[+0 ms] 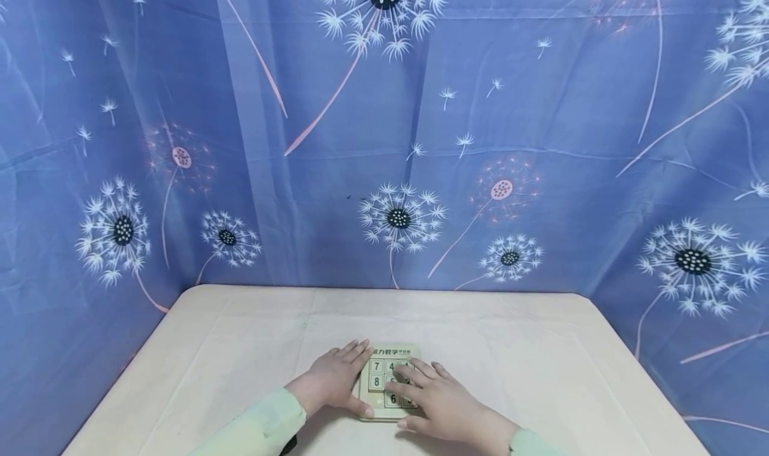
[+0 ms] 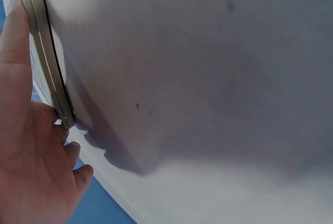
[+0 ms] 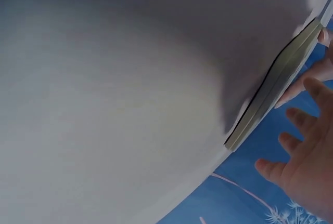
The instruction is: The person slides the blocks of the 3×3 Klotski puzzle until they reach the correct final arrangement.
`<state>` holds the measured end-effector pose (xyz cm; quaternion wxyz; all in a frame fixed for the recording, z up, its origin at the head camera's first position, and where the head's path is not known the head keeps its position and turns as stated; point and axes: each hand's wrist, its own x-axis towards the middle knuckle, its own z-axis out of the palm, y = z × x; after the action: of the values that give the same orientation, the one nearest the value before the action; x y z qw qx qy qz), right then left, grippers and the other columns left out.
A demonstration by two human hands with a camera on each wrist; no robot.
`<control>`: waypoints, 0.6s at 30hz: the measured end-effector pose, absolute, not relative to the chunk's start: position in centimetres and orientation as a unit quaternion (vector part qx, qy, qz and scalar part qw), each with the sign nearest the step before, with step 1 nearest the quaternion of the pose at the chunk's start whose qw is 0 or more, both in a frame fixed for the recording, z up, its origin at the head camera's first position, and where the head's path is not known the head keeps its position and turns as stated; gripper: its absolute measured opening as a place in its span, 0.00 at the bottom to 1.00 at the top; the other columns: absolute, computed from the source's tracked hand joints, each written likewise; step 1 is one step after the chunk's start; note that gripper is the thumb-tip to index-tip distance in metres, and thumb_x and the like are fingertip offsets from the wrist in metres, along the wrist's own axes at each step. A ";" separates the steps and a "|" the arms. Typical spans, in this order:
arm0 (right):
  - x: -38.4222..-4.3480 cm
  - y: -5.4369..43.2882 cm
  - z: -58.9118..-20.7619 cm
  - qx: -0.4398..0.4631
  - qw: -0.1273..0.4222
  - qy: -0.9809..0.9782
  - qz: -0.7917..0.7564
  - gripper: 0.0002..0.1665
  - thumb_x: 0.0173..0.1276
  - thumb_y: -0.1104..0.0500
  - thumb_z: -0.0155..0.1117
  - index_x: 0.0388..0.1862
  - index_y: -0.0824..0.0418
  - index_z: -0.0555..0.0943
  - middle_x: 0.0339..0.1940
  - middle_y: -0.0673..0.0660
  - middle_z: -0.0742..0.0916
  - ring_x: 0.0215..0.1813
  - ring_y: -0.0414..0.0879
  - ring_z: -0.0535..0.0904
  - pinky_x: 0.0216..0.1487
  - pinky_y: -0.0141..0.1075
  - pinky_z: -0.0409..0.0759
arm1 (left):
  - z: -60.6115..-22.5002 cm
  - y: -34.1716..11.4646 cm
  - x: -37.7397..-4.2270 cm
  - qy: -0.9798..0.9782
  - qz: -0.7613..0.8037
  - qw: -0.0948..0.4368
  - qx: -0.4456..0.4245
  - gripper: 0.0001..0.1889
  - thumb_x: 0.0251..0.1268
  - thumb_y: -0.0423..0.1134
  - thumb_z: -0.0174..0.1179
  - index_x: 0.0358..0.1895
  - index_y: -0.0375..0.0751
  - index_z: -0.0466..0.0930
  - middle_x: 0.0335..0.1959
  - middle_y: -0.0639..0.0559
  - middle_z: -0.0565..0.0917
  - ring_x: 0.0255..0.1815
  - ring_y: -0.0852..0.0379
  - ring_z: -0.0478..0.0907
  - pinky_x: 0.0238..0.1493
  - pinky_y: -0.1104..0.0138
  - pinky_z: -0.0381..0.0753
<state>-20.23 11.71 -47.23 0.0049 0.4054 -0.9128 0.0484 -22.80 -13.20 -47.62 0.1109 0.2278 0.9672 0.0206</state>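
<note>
A pale green number slide puzzle lies flat on the table, with printed characters along its far edge. Tile 7, tile 8 and tile 6 show plainly; the lower-left cell has no tile. My left hand holds the puzzle's left side, thumb at the near corner and fingers at the far one. Over the right-hand columns extends my right hand, fingers spread and hiding part of those tiles. In the right wrist view its fingers look relaxed above the puzzle's edge.
The table has a pale cover and rounded far corners. A blue curtain with dandelion prints hangs behind it and along both sides. A small dark object shows beneath the left sleeve.
</note>
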 end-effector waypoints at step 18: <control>-21.3 10.3 -48.3 0.397 -0.023 -0.916 0.046 0.38 0.70 0.26 0.55 0.73 0.40 0.75 0.78 0.51 0.76 0.80 0.57 0.68 0.71 0.66 0.74 | -47.7 -13.2 -22.8 0.968 0.008 0.103 0.229 0.62 0.45 0.78 0.67 0.80 0.42 0.60 0.83 0.47 0.62 0.85 0.49 0.58 0.84 0.53 0.62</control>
<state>-21.35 10.34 -48.29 -0.0228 0.3974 -0.9162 0.0456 -22.81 -13.18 -47.74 0.1031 0.2294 0.9678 0.0082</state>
